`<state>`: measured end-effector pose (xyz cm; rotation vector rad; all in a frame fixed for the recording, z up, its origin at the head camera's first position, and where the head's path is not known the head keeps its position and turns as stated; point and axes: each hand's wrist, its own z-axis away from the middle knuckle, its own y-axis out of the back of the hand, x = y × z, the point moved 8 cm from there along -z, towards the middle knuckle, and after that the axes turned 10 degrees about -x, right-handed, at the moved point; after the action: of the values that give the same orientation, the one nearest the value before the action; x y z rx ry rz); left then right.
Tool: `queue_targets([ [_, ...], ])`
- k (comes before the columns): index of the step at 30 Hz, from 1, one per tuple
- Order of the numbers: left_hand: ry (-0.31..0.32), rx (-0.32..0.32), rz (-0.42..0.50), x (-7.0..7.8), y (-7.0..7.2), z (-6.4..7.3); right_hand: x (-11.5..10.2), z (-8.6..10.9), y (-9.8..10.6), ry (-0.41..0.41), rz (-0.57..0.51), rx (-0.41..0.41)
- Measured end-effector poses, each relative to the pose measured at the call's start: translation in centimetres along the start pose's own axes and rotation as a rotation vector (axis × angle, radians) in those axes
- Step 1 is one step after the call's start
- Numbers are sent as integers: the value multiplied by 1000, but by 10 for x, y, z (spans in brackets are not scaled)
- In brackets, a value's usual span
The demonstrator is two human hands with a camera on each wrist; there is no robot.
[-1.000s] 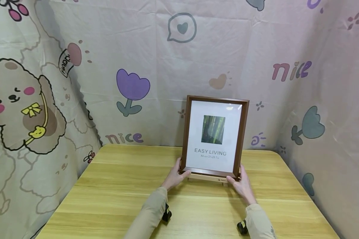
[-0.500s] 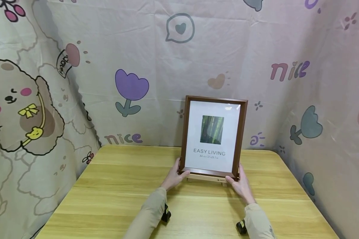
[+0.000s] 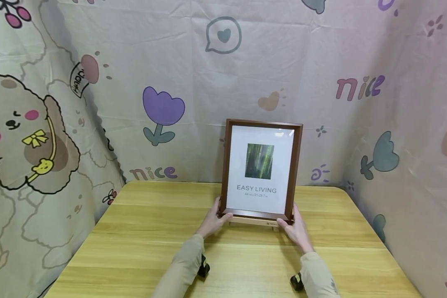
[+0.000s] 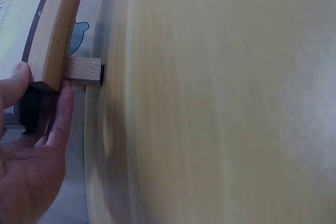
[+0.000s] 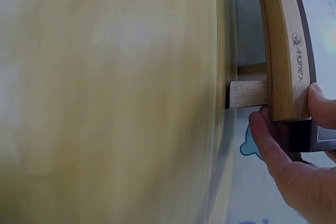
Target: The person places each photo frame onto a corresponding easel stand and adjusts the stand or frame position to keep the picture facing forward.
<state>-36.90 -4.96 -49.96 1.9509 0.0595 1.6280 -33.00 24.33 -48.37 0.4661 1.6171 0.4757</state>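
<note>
A brown picture frame [image 3: 260, 205] with a white mat and a small green picture leans upright on a light wooden tabletop easel [image 3: 254, 222]. My left hand [image 3: 213, 220] grips its lower left corner, thumb in front and fingers behind. At the lower right corner my right hand [image 3: 297, 230] holds it the same way. Both wrist views show the easel's ledge [image 4: 59, 32] under the frame, a short leg [image 5: 249, 94] of it, and each hand's fingers reaching beneath the ledge's end. The back of the easel is hidden behind the frame.
The easel stands toward the back of a light wood-grain table [image 3: 152, 231]. A patterned cloth [image 3: 216, 82] hangs behind the table and at both sides. A black wrist camera [image 3: 204, 267] sits at each cuff.
The picture frame and easel have shifted slightly to the left, with both hands moving along. Their grip looks the same. The head view has turned a little.
</note>
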Motion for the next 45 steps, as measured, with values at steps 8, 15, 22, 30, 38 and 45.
queue_targets([
  [8,33,7,-2,-4,3,4,-1,-3,-5,1,3,-9],
  [15,23,28,-5,-5,8,7,-1,-5,-9,12,-5,-4],
  [22,27,41,-5,-8,12,10,-5,-6,-12,15,-1,-10],
  [30,53,46,-11,-12,16,13,-10,-8,-17,44,0,-15],
  [38,50,65,-18,-11,20,16,-13,-10,-22,44,0,-17],
  [45,65,77,-20,-13,24,18,-14,-12,-26,42,-10,-26],
])
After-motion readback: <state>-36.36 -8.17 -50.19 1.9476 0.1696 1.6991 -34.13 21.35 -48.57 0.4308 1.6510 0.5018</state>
